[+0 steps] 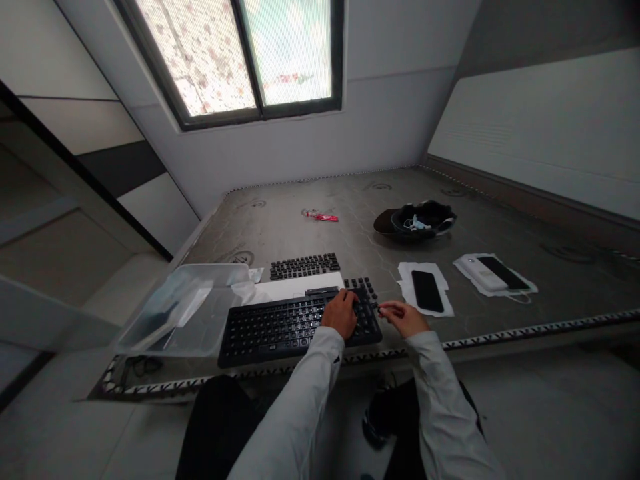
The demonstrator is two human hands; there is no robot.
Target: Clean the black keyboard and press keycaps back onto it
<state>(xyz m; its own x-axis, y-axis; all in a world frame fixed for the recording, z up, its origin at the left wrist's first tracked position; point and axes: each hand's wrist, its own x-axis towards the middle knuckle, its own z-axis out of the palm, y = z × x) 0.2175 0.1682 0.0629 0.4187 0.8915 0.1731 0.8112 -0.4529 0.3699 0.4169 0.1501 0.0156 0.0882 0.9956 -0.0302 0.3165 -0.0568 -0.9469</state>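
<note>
A black keyboard [280, 327] lies at the front edge of the grey-brown surface, and many of its key positions look bare. My left hand [341, 313] is on its right part, fingers bent and closed down onto it. Just past the keyboard's right end, my right hand [404, 319] pinches a small black piece that looks like a keycap [379, 309]. Loose black keycaps [305, 265] lie in rows behind the keyboard. A smaller group of keycaps [367, 285] sits beyond my left hand. Between the keyboard and the rows is a white sheet or box [295, 288].
A clear plastic bin [185, 313] with white packaging stands left. A black phone [427, 291] lies on white paper at right, with a white device and dark phone [493, 273] beyond it. Farther back are a dark cap [417, 223] and a red packet [324, 217].
</note>
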